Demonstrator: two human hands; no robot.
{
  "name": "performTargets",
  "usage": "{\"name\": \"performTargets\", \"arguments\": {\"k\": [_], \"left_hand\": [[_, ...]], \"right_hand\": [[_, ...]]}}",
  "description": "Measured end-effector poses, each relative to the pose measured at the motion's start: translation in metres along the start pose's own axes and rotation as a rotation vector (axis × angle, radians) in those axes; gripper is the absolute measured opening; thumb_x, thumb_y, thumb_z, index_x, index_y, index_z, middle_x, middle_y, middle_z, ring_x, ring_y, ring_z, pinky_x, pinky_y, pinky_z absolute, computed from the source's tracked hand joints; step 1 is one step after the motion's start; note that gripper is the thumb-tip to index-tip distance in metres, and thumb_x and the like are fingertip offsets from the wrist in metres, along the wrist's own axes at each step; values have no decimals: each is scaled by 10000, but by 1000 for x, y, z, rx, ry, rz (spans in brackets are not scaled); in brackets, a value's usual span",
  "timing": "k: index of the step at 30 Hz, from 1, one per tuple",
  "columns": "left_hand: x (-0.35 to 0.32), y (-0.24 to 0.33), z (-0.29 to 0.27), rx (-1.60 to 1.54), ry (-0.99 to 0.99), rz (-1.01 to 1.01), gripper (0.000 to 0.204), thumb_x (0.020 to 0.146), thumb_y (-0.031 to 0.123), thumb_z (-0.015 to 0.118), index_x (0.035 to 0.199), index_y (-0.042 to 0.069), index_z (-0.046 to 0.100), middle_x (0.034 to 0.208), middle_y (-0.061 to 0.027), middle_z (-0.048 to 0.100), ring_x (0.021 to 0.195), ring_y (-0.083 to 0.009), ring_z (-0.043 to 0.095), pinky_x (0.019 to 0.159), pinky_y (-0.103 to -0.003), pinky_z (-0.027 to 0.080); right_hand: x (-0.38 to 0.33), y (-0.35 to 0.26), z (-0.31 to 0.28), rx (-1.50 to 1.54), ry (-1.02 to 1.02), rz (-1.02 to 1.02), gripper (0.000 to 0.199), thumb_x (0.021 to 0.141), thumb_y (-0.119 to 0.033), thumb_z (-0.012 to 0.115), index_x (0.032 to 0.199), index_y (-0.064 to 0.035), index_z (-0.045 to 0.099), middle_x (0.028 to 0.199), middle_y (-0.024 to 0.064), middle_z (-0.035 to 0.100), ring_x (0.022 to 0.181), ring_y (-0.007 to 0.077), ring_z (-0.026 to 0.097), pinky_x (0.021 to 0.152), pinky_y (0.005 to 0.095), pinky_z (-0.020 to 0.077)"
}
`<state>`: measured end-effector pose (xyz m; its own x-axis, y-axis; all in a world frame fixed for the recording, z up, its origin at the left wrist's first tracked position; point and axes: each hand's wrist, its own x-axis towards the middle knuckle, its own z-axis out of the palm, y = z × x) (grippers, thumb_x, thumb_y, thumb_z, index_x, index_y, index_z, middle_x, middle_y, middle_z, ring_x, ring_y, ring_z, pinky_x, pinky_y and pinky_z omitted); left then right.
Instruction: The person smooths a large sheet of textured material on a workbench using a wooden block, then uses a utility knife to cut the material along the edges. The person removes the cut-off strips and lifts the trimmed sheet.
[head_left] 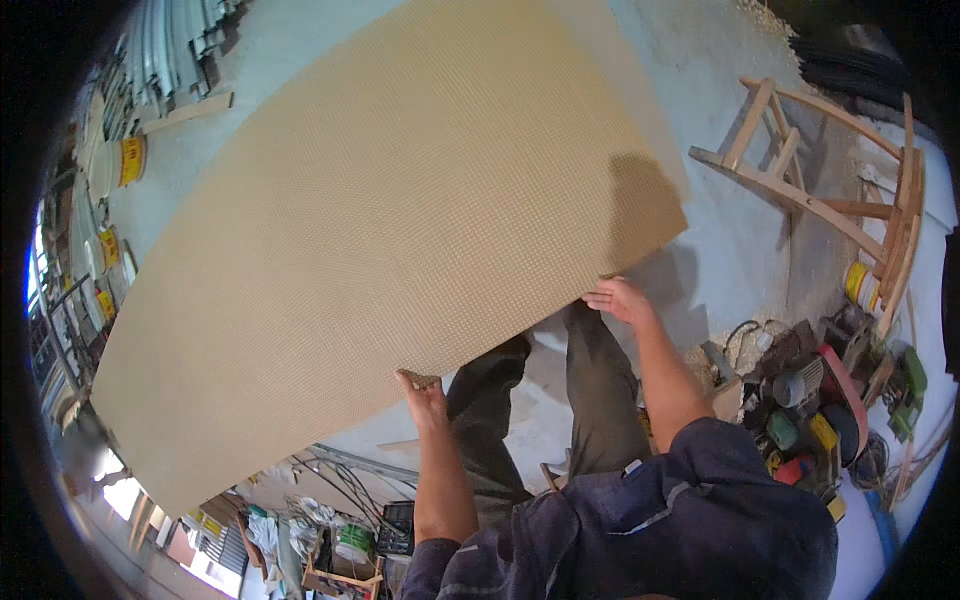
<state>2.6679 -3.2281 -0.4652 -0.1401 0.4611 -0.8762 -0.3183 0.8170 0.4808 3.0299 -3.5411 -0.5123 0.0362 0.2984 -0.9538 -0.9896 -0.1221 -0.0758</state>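
A large tan sheet [400,200] with a fine grid-like texture spreads across the middle of the head view, its near edge running up from lower left to right. My left hand [428,402] grips this near edge, and the edge bends up slightly at the fingers. Farther right along the same edge, my right hand [620,299] holds the sheet close to its right corner. Some fingers of both hands are hidden by the sheet. A dark shadow falls on the sheet's right end.
A wooden frame [800,170] with curved legs stands at the right. Below it lie jumbled tools and machine parts [800,385]. Yellow-labelled buckets [118,165] and long metal strips [165,50] line the left. Cables [350,485] and assorted clutter lie at lower left.
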Motion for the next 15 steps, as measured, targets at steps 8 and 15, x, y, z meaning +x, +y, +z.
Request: {"name": "performTargets", "arguments": {"k": [8, 15], "left_hand": [[92, -84, 16, 76, -20, -82, 730, 931, 554, 555, 1456, 89, 352, 1481, -99, 402, 1323, -314, 422, 1073, -489, 380], [142, -159, 50, 176, -263, -55, 741, 944, 566, 511, 1485, 99, 317, 1505, -109, 366, 1363, -332, 365, 1111, -497, 351]], "right_hand": [[62, -70, -135, -867, 625, -253, 212, 877, -213, 607, 885, -6, 649, 710, 64, 624, 611, 179, 617, 536, 330, 532], [92, -185, -181, -1307, 911, -475, 409, 888, -381, 550, 1033, -22, 680, 1037, 212, 680, 1022, 418, 615, 888, 484, 483]]}}
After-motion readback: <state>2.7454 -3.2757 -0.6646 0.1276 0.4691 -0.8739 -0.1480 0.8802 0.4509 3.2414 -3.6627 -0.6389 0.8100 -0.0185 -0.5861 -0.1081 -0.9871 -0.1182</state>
